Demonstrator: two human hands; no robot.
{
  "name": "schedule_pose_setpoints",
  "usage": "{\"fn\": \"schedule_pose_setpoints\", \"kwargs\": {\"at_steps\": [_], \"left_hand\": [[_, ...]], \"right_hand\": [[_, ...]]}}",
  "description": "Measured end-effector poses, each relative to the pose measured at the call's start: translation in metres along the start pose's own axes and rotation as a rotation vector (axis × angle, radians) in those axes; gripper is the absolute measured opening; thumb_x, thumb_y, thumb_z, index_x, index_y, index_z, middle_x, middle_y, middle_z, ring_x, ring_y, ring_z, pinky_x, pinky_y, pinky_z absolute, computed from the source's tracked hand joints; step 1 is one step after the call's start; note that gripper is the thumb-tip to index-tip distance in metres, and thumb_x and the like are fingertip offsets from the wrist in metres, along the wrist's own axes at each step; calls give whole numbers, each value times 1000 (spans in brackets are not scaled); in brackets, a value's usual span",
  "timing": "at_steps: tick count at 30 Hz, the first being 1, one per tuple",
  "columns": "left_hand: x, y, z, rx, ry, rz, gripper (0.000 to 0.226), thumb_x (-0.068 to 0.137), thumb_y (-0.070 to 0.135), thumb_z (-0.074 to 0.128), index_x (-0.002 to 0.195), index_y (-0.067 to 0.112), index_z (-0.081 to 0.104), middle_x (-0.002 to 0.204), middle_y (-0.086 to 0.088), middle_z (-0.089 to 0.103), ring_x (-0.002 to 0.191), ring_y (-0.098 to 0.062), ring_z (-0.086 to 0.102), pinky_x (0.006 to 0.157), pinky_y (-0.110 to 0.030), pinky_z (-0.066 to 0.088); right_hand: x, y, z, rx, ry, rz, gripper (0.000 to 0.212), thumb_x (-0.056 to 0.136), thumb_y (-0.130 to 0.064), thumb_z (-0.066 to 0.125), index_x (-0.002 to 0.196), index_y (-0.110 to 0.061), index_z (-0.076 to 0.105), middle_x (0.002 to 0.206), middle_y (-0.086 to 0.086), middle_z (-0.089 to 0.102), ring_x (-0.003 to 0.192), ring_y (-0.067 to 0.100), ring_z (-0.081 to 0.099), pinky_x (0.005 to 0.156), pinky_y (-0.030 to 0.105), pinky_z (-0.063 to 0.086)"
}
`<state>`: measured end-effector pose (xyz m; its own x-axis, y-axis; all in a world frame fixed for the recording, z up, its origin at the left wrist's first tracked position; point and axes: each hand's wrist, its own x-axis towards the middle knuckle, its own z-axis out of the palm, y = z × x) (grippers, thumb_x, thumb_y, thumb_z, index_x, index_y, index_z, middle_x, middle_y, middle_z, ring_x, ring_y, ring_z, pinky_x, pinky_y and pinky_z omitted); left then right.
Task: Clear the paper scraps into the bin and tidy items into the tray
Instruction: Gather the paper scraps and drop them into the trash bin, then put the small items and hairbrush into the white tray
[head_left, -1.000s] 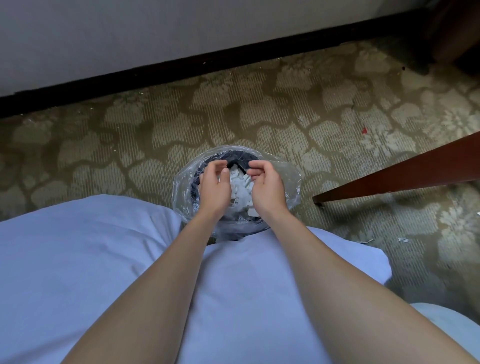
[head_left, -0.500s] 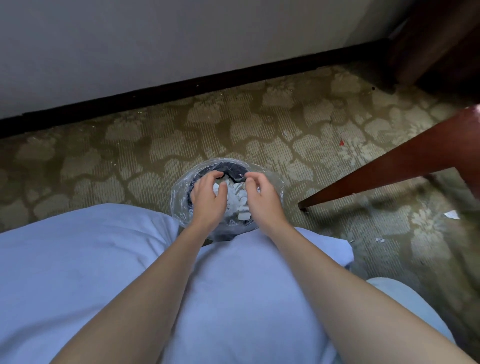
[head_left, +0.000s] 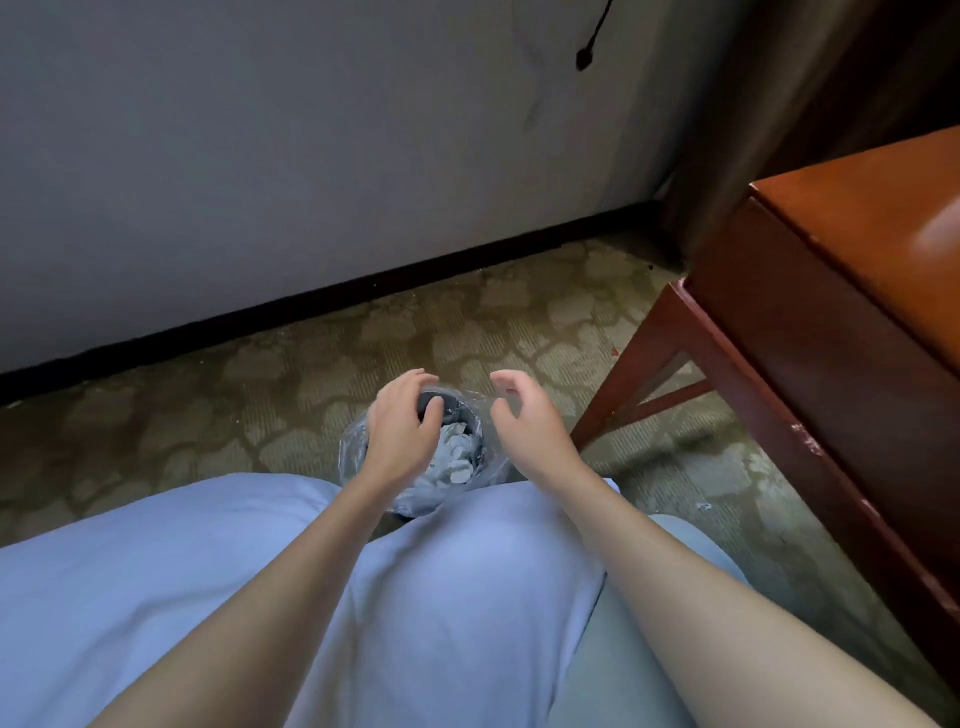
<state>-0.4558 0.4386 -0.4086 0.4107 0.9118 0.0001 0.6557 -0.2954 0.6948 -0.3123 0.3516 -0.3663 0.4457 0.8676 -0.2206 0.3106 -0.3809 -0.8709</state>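
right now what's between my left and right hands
Head view: the bin, its mouth open and paper scraps piled inside, shows between the left hand and the right hand.

The small dark bin (head_left: 462, 408), lined with clear plastic, stands upright on carpet (head_left: 291, 395), holding white paper scraps (head_left: 453, 457).

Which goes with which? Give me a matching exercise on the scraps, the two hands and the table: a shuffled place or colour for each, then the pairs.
Things:
1. scraps
2. left hand
3. right hand
4. table

Places and colours:
A. red-brown wood, at the right edge of the view
B. over the mouth of the bin
C. inside the bin
D. just right of the bin, fingers loosely curled, holding nothing

Pairs: 1-C, 2-B, 3-D, 4-A
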Motion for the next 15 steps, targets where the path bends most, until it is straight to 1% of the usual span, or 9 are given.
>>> {"fn": "schedule_pose_setpoints", "kwargs": {"at_steps": [3, 6, 9, 12, 15], "left_hand": [[-10, 27, -15, 18, -8, 45, 42, 91, 33, 42, 127, 18, 59, 140, -1, 53, 135, -21, 39, 111, -42, 28], [-20, 53, -26, 35, -12, 113, 35, 96, 28, 48, 128, 18, 58, 142, -1, 51, 136, -22, 38, 112, -43, 28], [-31, 79, -34, 40, -22, 180, 37, 93, 30, 48, 126, 18, 60, 138, 0, 55, 133, -22, 42, 109, -42, 31], [-45, 103, -41, 36, -24, 271, 32, 93, 21, 54, 124, 18, 61, 133, 1, 58, 129, -22, 45, 106, -38, 33], [-56, 127, -49, 29, -21, 350, 32, 93, 19, 55, 124, 19, 60, 131, 3, 59, 127, -20, 45, 108, -39, 34]], "right_hand": [[-21, -19, -24, -13, 20, -32, 39, 96, -16, 44, 133, -23, 52, 135, -7, 53, 125, 7, 46, 102, 24, 35], [-43, -32, -46, -34, 31, -79, 39, 96, -17, 44, 134, -23, 51, 135, -7, 52, 126, 8, 45, 107, 29, 36], [-63, -41, -68, -35, 41, -80, 39, 96, -17, 45, 135, -23, 51, 135, -6, 52, 126, 10, 47, 107, 29, 36], [-84, -50, -91, -6, 63, -75, 38, 96, -17, 47, 133, -23, 53, 134, -5, 54, 126, 11, 48, 109, 31, 37], [-107, -60, -117, -26, 100, -103, 36, 96, -16, 47, 131, -24, 53, 134, -4, 55, 125, 11, 49, 111, 35, 38]]}}
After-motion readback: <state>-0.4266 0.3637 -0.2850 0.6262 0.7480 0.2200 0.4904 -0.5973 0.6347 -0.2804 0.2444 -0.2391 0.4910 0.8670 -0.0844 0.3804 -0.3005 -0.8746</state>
